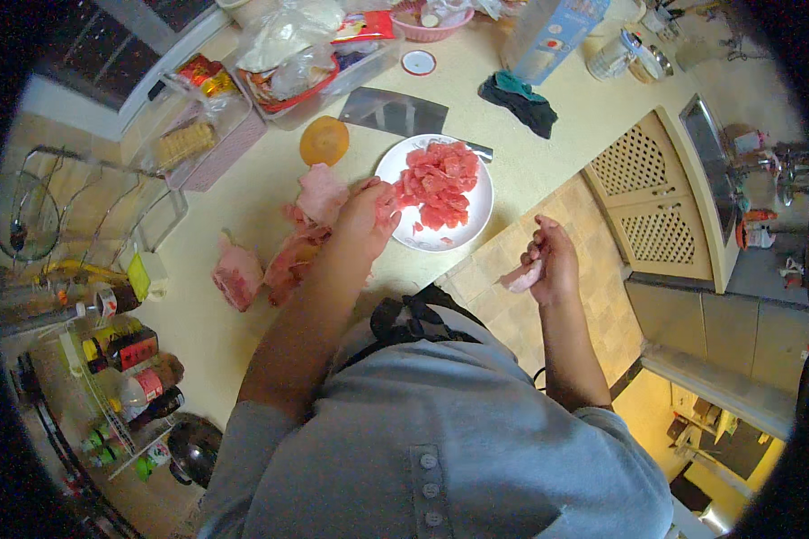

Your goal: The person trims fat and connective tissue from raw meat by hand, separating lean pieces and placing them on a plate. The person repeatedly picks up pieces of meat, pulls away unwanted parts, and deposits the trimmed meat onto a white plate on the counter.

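Note:
My left hand (372, 219) is at the left rim of a white plate (475, 226), its fingers curled. Pink meat shows by these fingers; whether they grip it cannot be made out. Thin slices of raw red meat (441, 182) are heaped on the plate. Out past the counter's edge, over the floor, my right hand (554, 263) holds a pale pink piece of meat or fat (522, 277). Larger raw meat pieces (295, 259), partly behind my left forearm, lie on the counter beside another chunk (238, 273). A cleaver (398, 111) rests behind the plate, which partly covers it.
An orange disc (323, 140) lies left of the cleaver. Behind are a white lid (418, 62), a dark cloth (519, 104), a blue carton (553, 40) and a plastic bin (290, 111) of bagged food. A wire rack (87, 202) and several bottles (135, 350) stand at left.

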The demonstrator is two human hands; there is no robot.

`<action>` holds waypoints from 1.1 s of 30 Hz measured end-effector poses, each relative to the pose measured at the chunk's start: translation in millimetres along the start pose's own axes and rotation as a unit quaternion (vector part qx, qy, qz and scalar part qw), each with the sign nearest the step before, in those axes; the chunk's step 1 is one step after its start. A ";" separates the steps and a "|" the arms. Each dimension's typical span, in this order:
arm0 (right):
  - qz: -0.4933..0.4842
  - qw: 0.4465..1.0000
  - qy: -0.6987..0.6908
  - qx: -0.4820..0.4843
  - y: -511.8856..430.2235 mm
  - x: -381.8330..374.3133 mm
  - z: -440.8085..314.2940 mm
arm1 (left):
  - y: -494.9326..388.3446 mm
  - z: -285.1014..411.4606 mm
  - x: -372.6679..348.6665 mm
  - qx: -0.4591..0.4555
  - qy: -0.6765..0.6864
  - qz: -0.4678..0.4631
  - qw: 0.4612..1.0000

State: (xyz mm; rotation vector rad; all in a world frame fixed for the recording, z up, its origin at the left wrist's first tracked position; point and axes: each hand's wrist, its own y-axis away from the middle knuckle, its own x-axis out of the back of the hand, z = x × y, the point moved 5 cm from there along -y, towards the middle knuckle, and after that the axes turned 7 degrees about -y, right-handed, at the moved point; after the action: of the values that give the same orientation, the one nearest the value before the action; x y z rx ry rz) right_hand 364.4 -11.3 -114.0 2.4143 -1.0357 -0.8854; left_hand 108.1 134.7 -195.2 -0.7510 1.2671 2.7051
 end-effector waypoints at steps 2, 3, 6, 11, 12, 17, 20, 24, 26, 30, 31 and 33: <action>0.008 1.000 -0.008 -0.018 1.5 9.6 9.0 | -11.1 -5.4 -10.8 -0.042 -0.083 0.056 0.994; 0.011 1.000 -0.004 -0.022 0.9 12.9 10.8 | -12.3 -7.3 -15.6 -0.053 -0.099 0.059 0.992; 0.005 1.000 0.001 -0.026 -2.1 18.4 10.6 | -6.4 -8.2 -25.5 -0.076 -0.195 0.078 0.975; 0.011 1.000 0.002 -0.018 -9.9 23.9 5.8 | 10.2 20.6 -72.3 -0.317 -0.563 0.137 0.751; 0.001 1.000 0.002 -0.024 -10.9 22.5 7.2 | 11.3 20.8 -95.2 -0.384 -0.625 0.084 0.675; -0.053 0.996 0.020 -0.064 -13.1 11.9 16.0 | 4.3 2.6 -158.5 -0.409 -0.812 -0.051 0.413; -0.068 0.995 0.020 -0.070 -15.4 10.9 16.1 | -2.3 2.7 -155.6 -0.360 -0.836 -0.121 0.395; -0.033 0.997 0.006 -0.069 -23.4 20.1 15.3 | 9.5 10.1 -130.9 -0.445 -0.795 -0.153 0.383; -0.033 0.997 0.009 -0.076 -28.5 23.8 16.5 | 19.3 8.4 -118.1 -0.491 -0.761 -0.185 0.381; -0.034 0.995 0.009 -0.093 -37.8 25.3 21.0 | 33.3 -1.3 -99.1 -0.518 -0.735 -0.203 0.388; -0.040 0.995 0.016 -0.093 -39.2 24.1 21.5 | 34.5 -3.3 -95.0 -0.511 -0.749 -0.201 0.372; -0.043 0.993 0.028 -0.103 -41.2 21.9 22.7 | 37.6 -3.6 -86.9 -0.519 -0.767 -0.191 0.325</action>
State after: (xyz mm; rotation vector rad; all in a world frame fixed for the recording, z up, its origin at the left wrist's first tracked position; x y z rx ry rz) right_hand 381.9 -2.2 -162.0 2.3100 -0.7852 -0.9007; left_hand 176.4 120.0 -131.2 1.2846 -1.0077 1.7459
